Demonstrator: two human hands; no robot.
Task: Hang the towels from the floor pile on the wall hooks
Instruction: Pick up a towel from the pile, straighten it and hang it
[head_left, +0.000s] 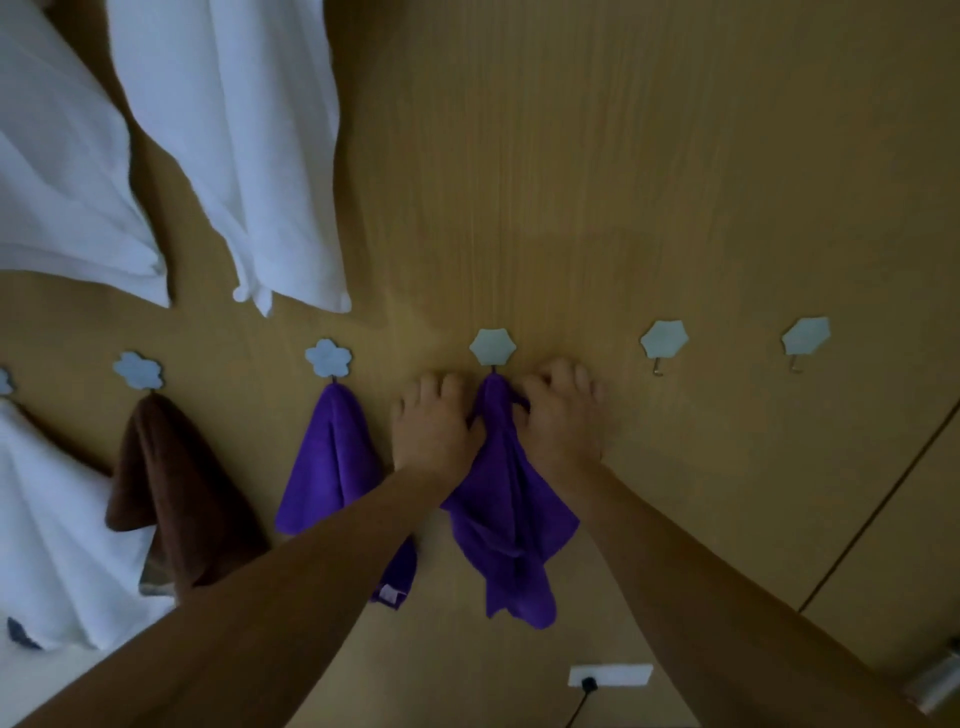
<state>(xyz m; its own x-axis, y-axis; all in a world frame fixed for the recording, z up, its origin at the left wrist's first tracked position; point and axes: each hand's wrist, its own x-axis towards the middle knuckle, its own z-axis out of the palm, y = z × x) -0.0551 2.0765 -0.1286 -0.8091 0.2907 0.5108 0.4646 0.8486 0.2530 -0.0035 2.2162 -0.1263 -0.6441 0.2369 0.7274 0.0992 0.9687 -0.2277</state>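
Observation:
A purple towel (506, 499) hangs from the middle flower-shaped hook (492, 349) on the wooden wall. My left hand (432, 426) pinches the towel's upper left edge just below the hook. On the other side my right hand (563, 415) grips its upper right edge. Two bare hooks (664, 340) (805, 338) are to the right. A second purple towel (332, 457) hangs on the hook (328, 357) to the left, and a brown towel (166, 483) on the one (138, 370) beyond it.
White towels (234, 156) (62, 166) hang from an upper row at top left, and another white towel (57, 535) at the lower left. A white wall socket (610, 674) with a black plug sits below. A panel seam (883, 499) runs diagonally at right.

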